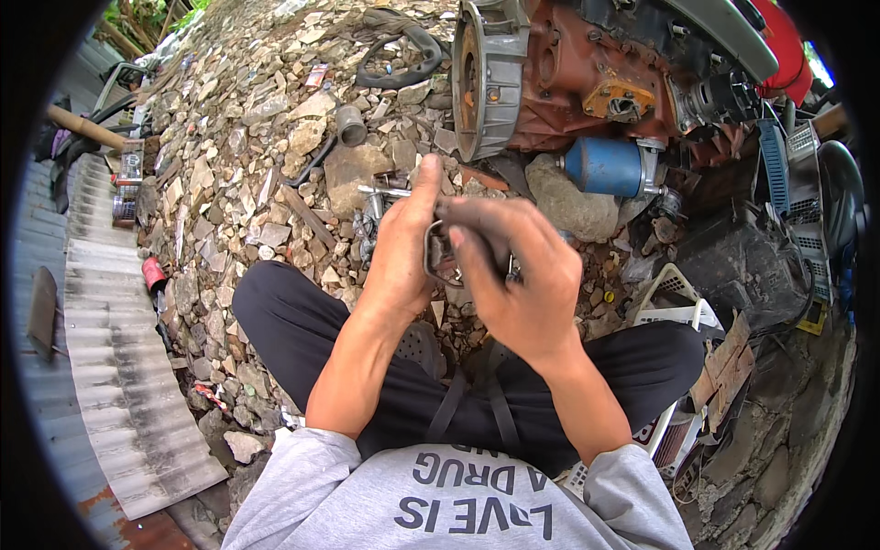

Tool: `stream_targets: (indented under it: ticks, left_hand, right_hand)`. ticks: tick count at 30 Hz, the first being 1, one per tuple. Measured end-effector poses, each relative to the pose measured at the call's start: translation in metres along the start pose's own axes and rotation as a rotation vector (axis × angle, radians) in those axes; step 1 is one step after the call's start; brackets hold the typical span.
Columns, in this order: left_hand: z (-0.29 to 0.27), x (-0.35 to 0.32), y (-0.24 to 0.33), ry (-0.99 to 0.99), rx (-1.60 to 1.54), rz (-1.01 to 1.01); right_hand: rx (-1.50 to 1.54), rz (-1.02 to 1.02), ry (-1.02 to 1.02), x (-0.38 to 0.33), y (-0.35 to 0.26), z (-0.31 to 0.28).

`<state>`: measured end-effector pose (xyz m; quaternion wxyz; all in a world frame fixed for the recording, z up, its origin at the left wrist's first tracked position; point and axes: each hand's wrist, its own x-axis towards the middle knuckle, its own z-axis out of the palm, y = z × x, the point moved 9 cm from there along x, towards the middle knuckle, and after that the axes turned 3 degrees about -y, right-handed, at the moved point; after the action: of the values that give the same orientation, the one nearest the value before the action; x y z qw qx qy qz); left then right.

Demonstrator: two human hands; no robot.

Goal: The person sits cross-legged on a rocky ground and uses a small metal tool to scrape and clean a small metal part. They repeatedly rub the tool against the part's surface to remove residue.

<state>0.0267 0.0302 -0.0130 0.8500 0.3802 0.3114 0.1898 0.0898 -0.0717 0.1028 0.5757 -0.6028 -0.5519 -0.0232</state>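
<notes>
Both my hands meet in front of me, above my crossed legs. Between them is a small dark metal part with a rounded, squarish rim and a hollow inside (pixel 429 253). My left hand (pixel 401 254) grips it from the left side, thumb pointing up and the other fingers hidden behind the part. From the right, my right hand (pixel 532 281) curls around it, its thumb bent over the hollow. Dark grime covers the right fingers. Just beyond the hands, some shiny metal tools or parts (pixel 383 192) lie on the stones, partly covered.
A red-brown engine block (pixel 573 78) with a blue cylindrical filter (pixel 602 167) stands ahead to the right. Rubble covers the ground, with a black hose loop (pixel 403 73) on it. Corrugated sheets (pixel 128 367) lie left. At right are a white plastic basket (pixel 674 293) and a black casing (pixel 738 266).
</notes>
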Motion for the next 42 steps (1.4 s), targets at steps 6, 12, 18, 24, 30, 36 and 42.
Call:
stream_targets:
  ticks: [6, 12, 18, 24, 30, 36, 42]
  left_hand:
    - [0.005, -0.002, -0.003, 0.036, -0.060, 0.081]
    - [0.007, -0.004, 0.005, 0.053, 0.004, 0.109]
    - [0.007, -0.003, 0.003, 0.067, 0.013, 0.091]
    - [0.003, 0.000, 0.000, 0.025, -0.012, 0.053]
    - [-0.007, 0.007, 0.000, -0.053, 0.002, 0.063]
    - [0.003, 0.002, 0.004, 0.016, -0.028, 0.176]
    - [-0.001, 0.009, -0.002, -0.011, -0.077, 0.168]
  right_hand:
    - [0.022, 0.019, 0.001, 0.005, 0.005, 0.001]
    - [0.008, 0.005, 0.008, 0.006, 0.008, 0.003]
    - [0.028, 0.042, 0.007, 0.002, 0.007, 0.003]
    - [0.071, 0.094, 0.008, -0.004, 0.008, 0.004]
    - [0.008, 0.036, 0.027, -0.006, 0.002, 0.003]
    - [0.001, 0.101, 0.030, 0.001, 0.008, 0.002]
    - [0.002, 0.077, 0.075, 0.002, 0.019, 0.003]
